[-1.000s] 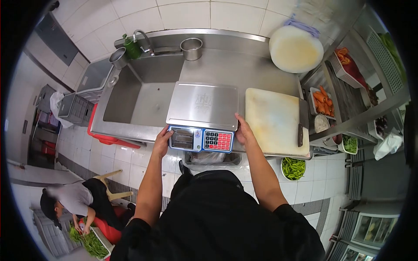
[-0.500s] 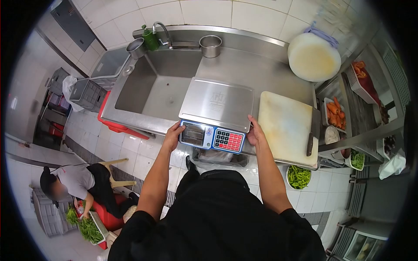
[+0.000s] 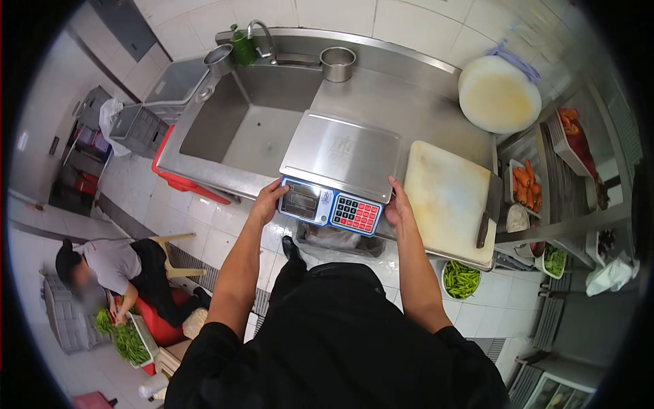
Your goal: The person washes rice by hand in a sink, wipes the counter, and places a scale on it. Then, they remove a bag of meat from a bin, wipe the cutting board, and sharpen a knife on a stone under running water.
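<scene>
Head view: we hold the scale [image 3: 343,151], left hand [image 3: 270,199] and right hand [image 3: 400,204] fingers curled on its sides, near the counter [image 3: 409,92] edge, left of the board [image 3: 446,198], and moving it needs level hands.

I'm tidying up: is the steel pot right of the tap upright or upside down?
Upright: the steel pot shows its open rim and inside.

From the wearer's head we look forward and steeply down, close over the counter [image 3: 398,102], the sink [image 3: 259,133] and both forearms.
</scene>
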{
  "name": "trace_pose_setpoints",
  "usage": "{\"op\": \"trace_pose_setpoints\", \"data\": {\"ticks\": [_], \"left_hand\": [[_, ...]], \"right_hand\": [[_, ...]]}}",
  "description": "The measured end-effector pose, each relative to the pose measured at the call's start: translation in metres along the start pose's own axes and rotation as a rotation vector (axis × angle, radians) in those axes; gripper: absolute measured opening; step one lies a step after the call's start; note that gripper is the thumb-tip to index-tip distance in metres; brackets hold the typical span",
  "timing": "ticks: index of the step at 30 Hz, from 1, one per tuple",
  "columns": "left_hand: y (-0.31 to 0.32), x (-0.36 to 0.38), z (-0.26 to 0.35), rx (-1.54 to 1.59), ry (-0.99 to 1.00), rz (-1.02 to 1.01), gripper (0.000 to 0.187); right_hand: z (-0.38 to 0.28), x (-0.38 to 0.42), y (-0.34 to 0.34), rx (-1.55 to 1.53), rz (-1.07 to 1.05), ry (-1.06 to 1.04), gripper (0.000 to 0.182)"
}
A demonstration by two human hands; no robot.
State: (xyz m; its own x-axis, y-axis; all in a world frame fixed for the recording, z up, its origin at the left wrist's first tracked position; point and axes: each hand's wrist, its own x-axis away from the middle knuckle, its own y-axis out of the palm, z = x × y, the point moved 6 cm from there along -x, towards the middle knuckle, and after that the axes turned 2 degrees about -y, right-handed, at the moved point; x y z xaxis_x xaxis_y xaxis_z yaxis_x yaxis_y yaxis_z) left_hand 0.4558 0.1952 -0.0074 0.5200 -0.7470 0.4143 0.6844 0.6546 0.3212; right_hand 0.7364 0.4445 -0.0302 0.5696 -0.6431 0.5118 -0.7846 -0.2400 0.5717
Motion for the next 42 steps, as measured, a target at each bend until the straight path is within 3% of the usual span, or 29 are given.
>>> {"op": "trace_pose_setpoints", "data": {"ticks": [6, 9, 11, 13, 15, 18, 20, 21, 22, 23, 24, 26, 28, 32, 35, 37, 39, 40, 42], "left_hand": [[0.005, 0.007, 0.002, -0.017, 0.005, 0.023, 0.057], [0.002, 0.005, 0.0, -0.106, 0.088, 0.042, 0.058], [-0.007, 0.016, 0.002, -0.059, 0.222, 0.204, 0.052], [-0.038, 0.037, -0.009, 0.191, 0.355, 0.455, 0.04], [-0.078, 0.074, -0.045, 0.226, 0.285, 0.628, 0.035], [-0.148, 0.133, -0.16, 0.181, -0.009, 0.72, 0.034], [-0.194, 0.187, -0.28, -0.093, -0.327, 0.733, 0.035], [-0.237, 0.213, -0.389, -0.453, -0.304, 0.692, 0.038], [-0.228, 0.259, -0.401, -0.665, -0.437, 0.571, 0.039], [-0.226, 0.293, -0.438, -1.135, -0.501, 0.332, 0.04], [-0.23, 0.326, -0.491, -1.27, -0.499, 0.152, 0.037], [-0.225, 0.407, -0.516, -0.615, -0.578, 0.702, 0.031], [-0.186, 0.457, -0.486, -0.017, -0.828, 0.82, 0.026], [-0.176, 0.519, -0.553, -0.05, -1.082, 0.649, 0.025], [-0.168, 0.505, -0.556, -0.051, -1.067, 0.666, 0.027], [-0.163, 0.464, -0.528, 0.145, -0.852, 0.753, 0.032], [-0.153, 0.423, -0.495, 0.176, -0.773, 0.767, 0.034], [-0.152, 0.406, -0.488, 0.196, -0.688, 0.776, 0.036], [-0.144, 0.39, -0.512, 0.133, -0.713, 0.752, 0.036]], "right_hand": [[-0.008, 0.01, 0.004, 0.03, -0.005, 0.023, 0.056], [-0.023, 0.03, 0.02, 0.034, 0.014, -0.133, 0.043], [-0.041, 0.038, -0.019, 0.517, 0.141, -0.428, 0.038], [-0.06, 0.111, 0.021, 0.57, 0.263, -0.554, 0.034], [-0.05, 0.133, -0.006, 0.841, 0.149, -0.563, 0.03], [0.022, 0.153, -0.051, 1.126, 0.007, -0.095, 0.016], [0.081, 0.165, -0.107, 1.164, -0.214, 0.22, 0.036], [0.105, 0.174, -0.146, 1.157, -0.323, 0.447, 0.045], [0.123, 0.184, -0.194, 1.351, -0.226, 0.737, 0.047], [0.128, 0.196, -0.229, 1.41, -0.2, 0.877, 0.044], [0.127, 0.211, -0.229, 1.589, -0.08, 0.953, 0.044], [0.126, 0.228, -0.237, 1.611, 0.041, 0.986, 0.041], [0.13, 0.23, -0.237, 1.545, 0.09, 0.939, 0.038], [0.156, 0.211, -0.22, 1.421, 0.079, 0.814, 0.031], [0.193, 0.175, -0.209, 1.443, 0.03, 0.819, 0.029], [0.225, 0.142, -0.204, 1.477, -0.05, 0.816, 0.03], [0.267, 0.094, -0.21, 1.648, -0.163, 0.837, 0.034], [0.291, 0.062, -0.219, 1.791, -0.336, 0.727, 0.037], [0.339, -0.006, -0.215, 2.251, -0.739, 0.275, 0.05]]}}
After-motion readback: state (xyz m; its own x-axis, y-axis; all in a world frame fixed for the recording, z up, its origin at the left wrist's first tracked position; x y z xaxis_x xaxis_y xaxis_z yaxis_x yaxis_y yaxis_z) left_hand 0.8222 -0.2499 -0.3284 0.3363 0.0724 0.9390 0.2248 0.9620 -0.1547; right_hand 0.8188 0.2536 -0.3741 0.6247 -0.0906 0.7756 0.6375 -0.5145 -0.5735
